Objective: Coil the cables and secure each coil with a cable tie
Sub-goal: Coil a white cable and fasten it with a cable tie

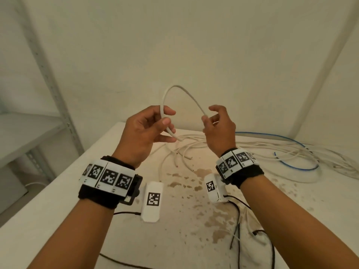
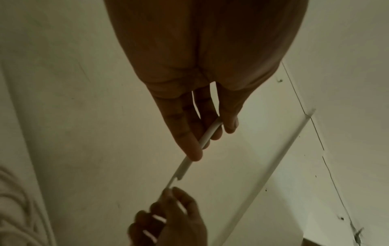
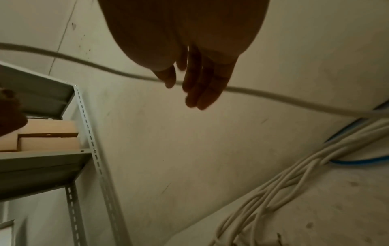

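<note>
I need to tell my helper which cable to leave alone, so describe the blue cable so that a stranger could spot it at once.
Look at the white table, at its far right end by the wall. A loose heap of white cables lies there, and the blue cable loops through it. It is the only coloured one in that heap.

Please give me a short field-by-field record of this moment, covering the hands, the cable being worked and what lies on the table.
left hand: pinches the white cable near its cut end
right hand: holds the same cable further along, fingers loosely curled
cable shape: one arch raised between the hands, no full coil yet
table: white, stained
pile: loose white cables with one blue cable, at the right
cable tie: none visible
shelf: metal, to the left, holding boxes
</note>
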